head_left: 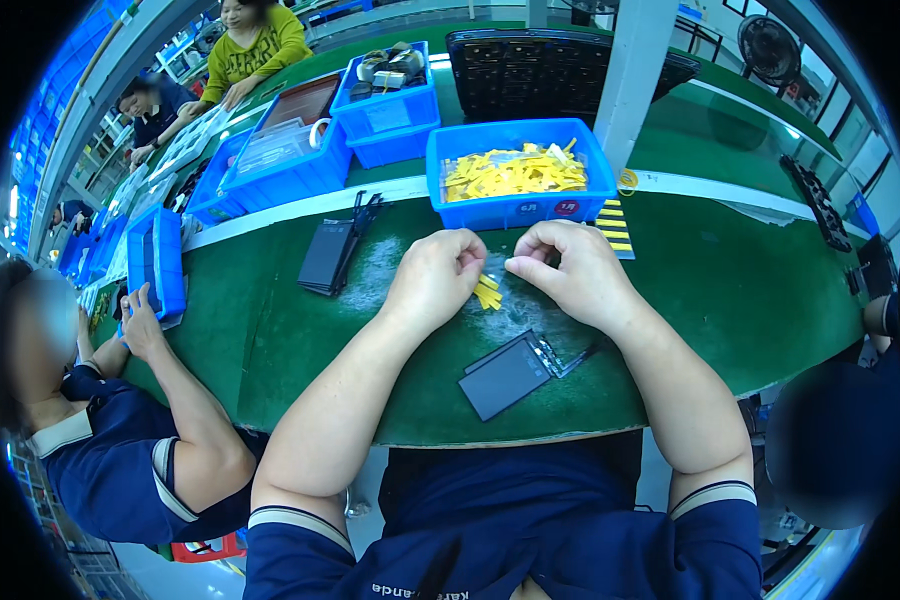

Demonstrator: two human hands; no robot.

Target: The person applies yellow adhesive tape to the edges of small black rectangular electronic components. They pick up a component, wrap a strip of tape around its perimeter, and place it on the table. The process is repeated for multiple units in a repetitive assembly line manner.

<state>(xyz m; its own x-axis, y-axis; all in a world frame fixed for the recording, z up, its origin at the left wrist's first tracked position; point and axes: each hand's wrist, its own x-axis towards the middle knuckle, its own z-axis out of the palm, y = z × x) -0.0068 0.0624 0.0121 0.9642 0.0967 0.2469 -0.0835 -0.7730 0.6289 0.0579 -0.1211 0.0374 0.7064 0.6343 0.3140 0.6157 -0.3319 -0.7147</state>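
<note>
"Navy-blue cloth shirt (530, 520), pale-banded sleeves: nearest my remote view, lower edge. Next entry: hands?"

"Left hand (435, 275): bare, thumb and fingers drawn narrow. Right hand (570, 265): bare, fingers curled, thumb near the index. Whether either grips anything, I cannot tell from my end."

"Stock at the fingertips?"

"Thin yellow strips (487, 293), one small bunch, just below the left fingers; contact with the green tabletop (730, 290) uncertain. Beyond: blue plastic bin (480, 212), heaped with yellow pieces (515, 175)."

"Faults I should log?"

"My judgement: strips could come away doubled, being thin and bunched. Either forearm (355, 370) could sweep the flat black rectangular block (505, 378) or snag its dark lead (578, 362), since it lies between them, near the front edge."

"Orientation?"

"Strips: long axes slant, ends pointing lower right, away from the left hand. Block: long axis lower left to upper right, wired end uppermost."
</note>
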